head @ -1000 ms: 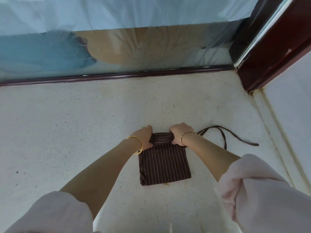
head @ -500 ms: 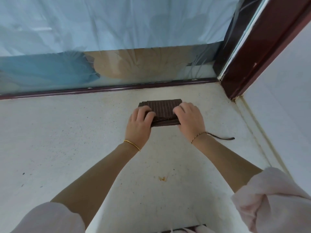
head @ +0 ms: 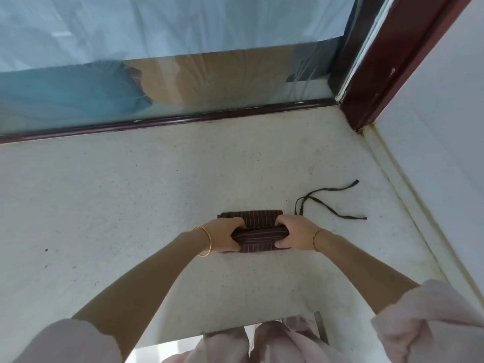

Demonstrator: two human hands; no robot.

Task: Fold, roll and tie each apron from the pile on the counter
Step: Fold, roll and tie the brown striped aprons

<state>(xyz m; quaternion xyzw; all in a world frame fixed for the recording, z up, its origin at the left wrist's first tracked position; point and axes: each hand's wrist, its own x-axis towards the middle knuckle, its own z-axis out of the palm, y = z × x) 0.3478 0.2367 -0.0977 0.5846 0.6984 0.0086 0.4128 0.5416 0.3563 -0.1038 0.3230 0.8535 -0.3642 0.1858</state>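
A dark brown striped apron (head: 258, 237) lies on the speckled white counter (head: 131, 200), rolled most of the way into a short thick bundle, with a flat strip of it still lying beyond the roll. My left hand (head: 226, 235) grips the roll's left end and my right hand (head: 294, 235) grips its right end, fingers curled over the top. The apron's dark tie strings (head: 327, 203) trail loose on the counter to the right of my right hand.
A dark red wooden rail (head: 167, 121) and glass pane close the counter's far side. A dark red post (head: 387, 61) and a white wall (head: 445, 153) bound it on the right. The counter's near edge (head: 256, 326) is just in front of my body.
The apron went from a flat folded rectangle to a roll under my hands. My hands and the roll are now nearer to me than half a second ago, and the strings lie spread out.
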